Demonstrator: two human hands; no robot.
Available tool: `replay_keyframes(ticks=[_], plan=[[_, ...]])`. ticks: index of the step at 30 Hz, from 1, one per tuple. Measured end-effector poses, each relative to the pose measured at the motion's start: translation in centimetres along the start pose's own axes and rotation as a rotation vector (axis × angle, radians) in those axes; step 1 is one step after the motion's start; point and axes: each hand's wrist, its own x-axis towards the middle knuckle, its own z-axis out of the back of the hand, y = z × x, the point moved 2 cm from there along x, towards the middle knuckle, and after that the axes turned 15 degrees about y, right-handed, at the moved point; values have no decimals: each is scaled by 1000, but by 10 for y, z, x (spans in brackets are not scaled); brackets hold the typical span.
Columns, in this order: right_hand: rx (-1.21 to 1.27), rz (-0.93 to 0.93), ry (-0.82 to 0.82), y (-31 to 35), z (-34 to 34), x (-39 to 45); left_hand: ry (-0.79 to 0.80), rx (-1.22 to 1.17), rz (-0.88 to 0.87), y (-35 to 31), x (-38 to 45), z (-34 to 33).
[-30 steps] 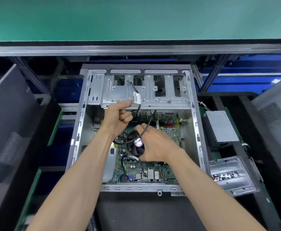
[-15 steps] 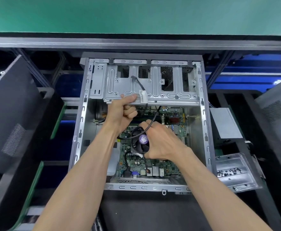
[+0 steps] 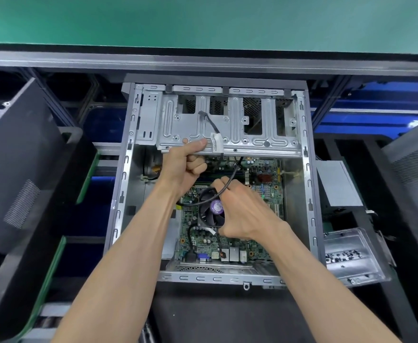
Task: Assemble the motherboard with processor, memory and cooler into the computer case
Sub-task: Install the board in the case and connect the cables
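Note:
An open metal computer case (image 3: 118,194) lies flat in front of me. The green motherboard (image 3: 267,179) sits inside it, with the black cooler fan (image 3: 211,209) and its purple sticker at the middle. My left hand (image 3: 183,167) grips the lower edge of the silver drive cage (image 3: 237,129), thumb on top near a white cable label. My right hand (image 3: 242,211) rests over the cooler's right side, fingers curled round a black cable (image 3: 230,179) that loops across the fan.
A grey power supply (image 3: 336,184) lies right of the case. A metal tray (image 3: 351,258) holding small dark screws sits at the lower right. Dark side panels (image 3: 22,169) lean at both sides. Blue bins and a grey rail lie behind the case.
The view has shifted a little, so the case appears further right and lower. Both hands keep their holds on the drive cage and the cable.

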Motion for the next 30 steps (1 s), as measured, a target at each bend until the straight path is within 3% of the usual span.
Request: replay_keyframes(ticks=[12, 19, 30], plan=[[53, 10, 12, -3, -3, 0, -34, -1, 13, -2, 1, 0], [27, -14, -62, 3, 1, -3, -3, 25, 25, -2, 1, -1], [17, -24, -6, -5, 1, -1, -19, 12, 36, -2, 5, 1]])
